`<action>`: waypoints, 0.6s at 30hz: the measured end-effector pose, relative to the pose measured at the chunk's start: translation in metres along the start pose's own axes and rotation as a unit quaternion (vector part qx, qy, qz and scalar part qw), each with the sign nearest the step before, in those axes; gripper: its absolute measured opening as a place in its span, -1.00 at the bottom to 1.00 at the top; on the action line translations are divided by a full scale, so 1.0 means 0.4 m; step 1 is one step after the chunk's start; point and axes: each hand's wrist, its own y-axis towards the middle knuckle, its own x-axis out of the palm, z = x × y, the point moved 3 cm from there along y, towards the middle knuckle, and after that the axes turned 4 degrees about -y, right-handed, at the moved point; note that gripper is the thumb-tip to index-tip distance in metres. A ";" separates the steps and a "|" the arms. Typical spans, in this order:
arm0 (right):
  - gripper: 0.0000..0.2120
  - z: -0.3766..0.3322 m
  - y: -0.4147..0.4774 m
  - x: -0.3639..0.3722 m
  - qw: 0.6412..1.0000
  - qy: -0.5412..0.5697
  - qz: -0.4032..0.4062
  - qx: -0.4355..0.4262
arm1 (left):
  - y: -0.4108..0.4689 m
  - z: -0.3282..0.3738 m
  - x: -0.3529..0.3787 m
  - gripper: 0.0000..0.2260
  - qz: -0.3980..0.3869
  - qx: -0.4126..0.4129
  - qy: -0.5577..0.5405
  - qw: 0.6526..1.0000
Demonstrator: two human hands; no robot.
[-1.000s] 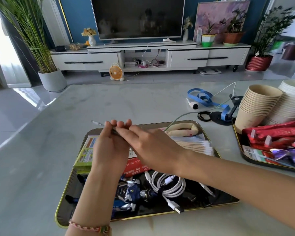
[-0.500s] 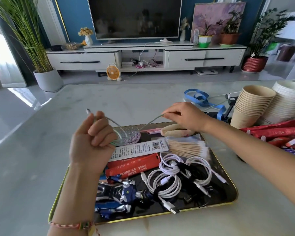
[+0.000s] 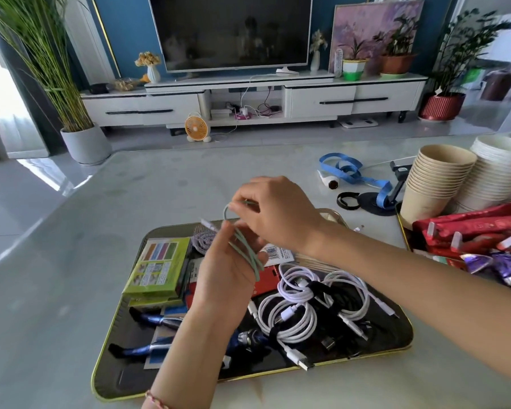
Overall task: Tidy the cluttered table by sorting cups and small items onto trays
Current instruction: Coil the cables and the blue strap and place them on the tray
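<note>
A pale green cable (image 3: 245,249) is looped round my left hand (image 3: 227,267), which holds it above the dark gold-rimmed tray (image 3: 124,367). My right hand (image 3: 278,208) pinches the cable's upper loop just above the left hand. Under my hands the tray carries a green box (image 3: 157,267), coiled white cables (image 3: 295,308), a blue toy figure (image 3: 157,343) and a red packet (image 3: 266,281). Stacked brown paper cups (image 3: 437,184) and white cups (image 3: 496,169) stand at the right.
A second tray (image 3: 403,228) at the right edge carries red packets (image 3: 478,228) and purple wrappers. A blue ribbon (image 3: 351,172), a black ring (image 3: 347,199) and a black stand (image 3: 378,202) lie on the marble table (image 3: 71,261) behind the trays.
My right hand came back from the right to meet my left hand, adding another loop of green cable round it. The cable's loose length on the table has shortened.
</note>
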 end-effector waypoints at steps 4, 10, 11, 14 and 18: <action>-0.80 -0.056 -0.035 0.011 0.986 -0.070 0.020 -0.149 | 0.005 0.028 -0.011 -0.57 0.011 0.007 -0.039 0.999; -0.81 -0.089 -0.094 0.030 0.970 -0.064 -0.002 -0.235 | 0.010 0.086 -0.040 -0.67 0.036 0.069 -0.117 0.990; -0.80 -0.086 -0.096 0.030 0.973 -0.035 -0.015 -0.228 | 0.007 0.104 -0.044 -0.66 0.038 0.090 -0.135 0.986; -0.76 -0.057 -0.087 0.022 0.983 0.072 -0.073 -0.149 | -0.008 0.166 -0.065 -0.71 0.020 0.110 -0.202 0.973; -0.85 0.014 -0.063 0.017 0.967 0.148 -0.205 0.007 | -0.022 0.190 -0.074 -0.73 -0.142 -0.019 -0.229 0.963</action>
